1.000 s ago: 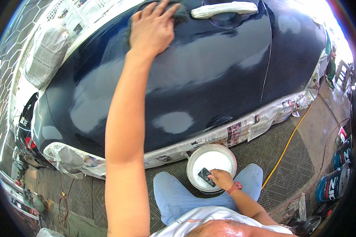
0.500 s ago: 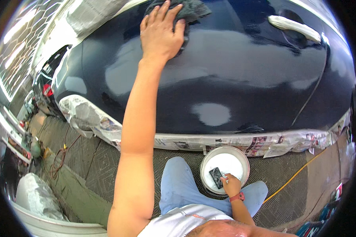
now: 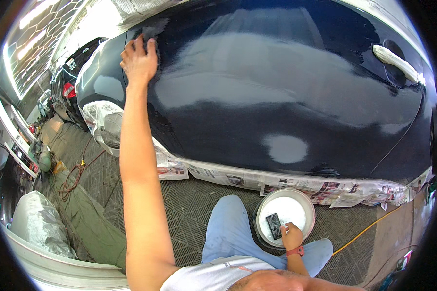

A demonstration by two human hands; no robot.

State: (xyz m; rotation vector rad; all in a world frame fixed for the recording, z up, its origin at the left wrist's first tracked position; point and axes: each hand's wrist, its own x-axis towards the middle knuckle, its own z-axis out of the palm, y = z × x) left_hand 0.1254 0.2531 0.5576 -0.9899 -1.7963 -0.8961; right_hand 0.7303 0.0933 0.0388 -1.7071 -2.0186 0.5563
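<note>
Masking paper (image 3: 238,178) has been fitted beneath the dark door (image 3: 218,131); its dull grey patches (image 3: 286,148) are judged unfinished. The left hand (image 3: 139,63) is laid spread near the door's upper left; a black block (image 3: 273,226) is gripped by the right hand (image 3: 291,236) over the bucket (image 3: 310,213).

Over there, the car (image 3: 238,126) shows dark blue with dull grey patches. A dark cloth (image 3: 153,30), partly hidden, lies against its far left part. Near right, a black oblong block (image 3: 274,226) slants over the bucket (image 3: 310,213).
</note>
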